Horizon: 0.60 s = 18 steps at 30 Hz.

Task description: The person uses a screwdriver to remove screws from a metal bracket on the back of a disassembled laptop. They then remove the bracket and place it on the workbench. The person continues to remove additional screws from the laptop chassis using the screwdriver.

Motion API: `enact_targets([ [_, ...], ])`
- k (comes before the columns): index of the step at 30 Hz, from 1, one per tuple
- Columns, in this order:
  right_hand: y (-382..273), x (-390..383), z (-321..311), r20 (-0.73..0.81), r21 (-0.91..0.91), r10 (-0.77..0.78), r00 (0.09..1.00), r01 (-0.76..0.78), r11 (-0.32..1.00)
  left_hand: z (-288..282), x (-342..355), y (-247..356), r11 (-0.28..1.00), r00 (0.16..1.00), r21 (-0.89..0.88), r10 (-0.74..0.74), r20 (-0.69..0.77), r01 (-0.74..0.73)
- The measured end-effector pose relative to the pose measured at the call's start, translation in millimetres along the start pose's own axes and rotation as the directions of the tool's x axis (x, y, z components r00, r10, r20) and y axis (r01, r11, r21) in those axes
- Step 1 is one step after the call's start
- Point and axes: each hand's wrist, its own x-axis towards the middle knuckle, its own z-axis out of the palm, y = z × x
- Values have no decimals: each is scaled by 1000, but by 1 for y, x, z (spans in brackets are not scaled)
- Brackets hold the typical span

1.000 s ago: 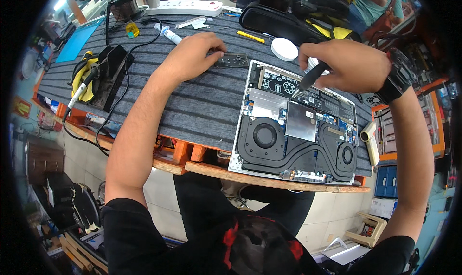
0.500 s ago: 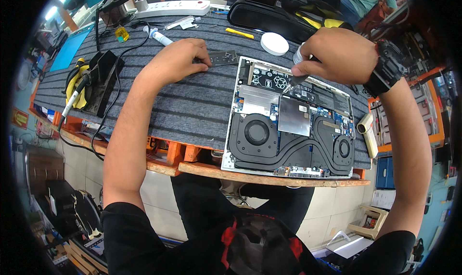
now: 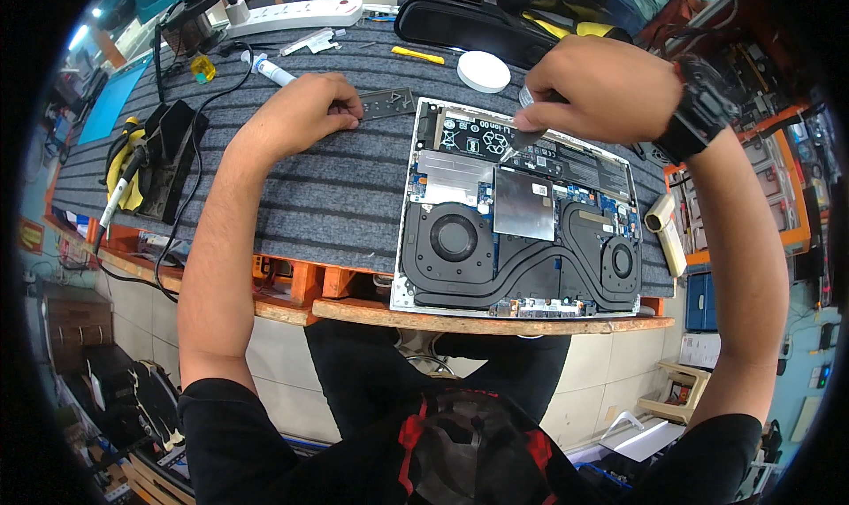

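An opened laptop base [image 3: 447,297] lies near the table edge, its fans, heat pipes, battery [image 3: 473,138] and a square silver plate [image 3: 523,206] exposed. My right hand [image 3: 597,89], closed, grips a dark screwdriver [image 3: 522,142]. Its pale metal tip comes down at the battery's lower edge, just above the silver plate. My left hand [image 3: 296,120] rests on the striped mat with fingers curled together, at the left end of a dark flat tray [image 3: 385,104] carrying small screws. What those fingertips hold, if anything, is hidden.
A round white lid [image 3: 484,72], a yellow pry tool [image 3: 418,55], a syringe [image 3: 271,71] and a white power strip [image 3: 296,15] lie farther back. On the left, a soldering iron [image 3: 113,200] leans in its holder, its black cable crossing the mat. A cream-coloured object [image 3: 668,235] stands right of the laptop.
The whole view has shifted slightly, so the table and laptop appear farther left. Both hands keep nearly the same places relative to the laptop and tray.
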Motion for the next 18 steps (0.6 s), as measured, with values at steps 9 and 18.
enact_targets([
  [9, -2, 0, 1, 21, 67, 63, 998, -64, 996, 0, 3, 0, 997, 1000, -67, -22, 14, 23],
  [18, 2, -3, 5, -40, 113, 4, 999, 0, 994, -3, 4, -1, 996, 1000, -86, -22, -10, 21],
])
